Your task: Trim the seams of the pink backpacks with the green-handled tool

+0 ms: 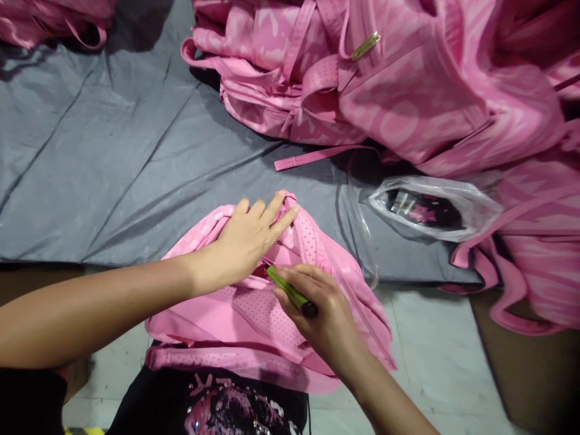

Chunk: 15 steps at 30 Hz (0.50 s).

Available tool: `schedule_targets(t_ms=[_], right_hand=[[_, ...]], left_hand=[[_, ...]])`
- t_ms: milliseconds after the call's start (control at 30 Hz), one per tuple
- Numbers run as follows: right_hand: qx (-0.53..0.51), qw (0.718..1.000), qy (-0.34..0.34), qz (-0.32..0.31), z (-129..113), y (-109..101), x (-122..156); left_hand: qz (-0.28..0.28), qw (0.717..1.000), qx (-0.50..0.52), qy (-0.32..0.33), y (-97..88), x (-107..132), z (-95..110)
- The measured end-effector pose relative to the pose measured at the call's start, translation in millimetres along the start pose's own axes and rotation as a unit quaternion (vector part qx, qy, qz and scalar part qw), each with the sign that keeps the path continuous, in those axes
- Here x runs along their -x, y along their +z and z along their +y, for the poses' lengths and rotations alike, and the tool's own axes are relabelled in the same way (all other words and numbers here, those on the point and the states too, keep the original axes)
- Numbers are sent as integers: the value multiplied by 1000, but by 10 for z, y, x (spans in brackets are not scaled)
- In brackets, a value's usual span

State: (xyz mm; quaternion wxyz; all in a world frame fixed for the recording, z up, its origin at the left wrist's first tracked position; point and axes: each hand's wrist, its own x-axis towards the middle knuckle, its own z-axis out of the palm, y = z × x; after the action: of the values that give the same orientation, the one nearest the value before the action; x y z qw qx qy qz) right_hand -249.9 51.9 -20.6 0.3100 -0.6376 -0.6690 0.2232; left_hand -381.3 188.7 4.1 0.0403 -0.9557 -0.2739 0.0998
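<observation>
A pink backpack (254, 314) lies on my lap at the bottom centre, its mesh back panel facing up. My left hand (247, 241) rests flat on its top edge, fingers stretched out and pressing the fabric down. My right hand (321, 311) is closed around a green tool with a black end (292, 294), its tip pointing at the backpack near a small red spot just under my left hand.
A grey cloth (136, 163) covers the surface ahead. A pile of pink backpacks (385, 84) fills the top right, more pink fabric (49, 21) is at the top left. A clear plastic bag (430, 208) with dark items lies right of centre. Pale floor (430, 350) shows below.
</observation>
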Motion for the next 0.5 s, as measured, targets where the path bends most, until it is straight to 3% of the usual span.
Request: schedule_targets(t_ms=[167, 500], right_hand=[[4, 997, 4, 71, -67, 137, 30], [41, 991, 52, 116, -161, 249, 56]], left_hand=[[-1, 1000, 5, 7, 24, -15, -5], [6, 1000, 3, 11, 26, -5, -11]])
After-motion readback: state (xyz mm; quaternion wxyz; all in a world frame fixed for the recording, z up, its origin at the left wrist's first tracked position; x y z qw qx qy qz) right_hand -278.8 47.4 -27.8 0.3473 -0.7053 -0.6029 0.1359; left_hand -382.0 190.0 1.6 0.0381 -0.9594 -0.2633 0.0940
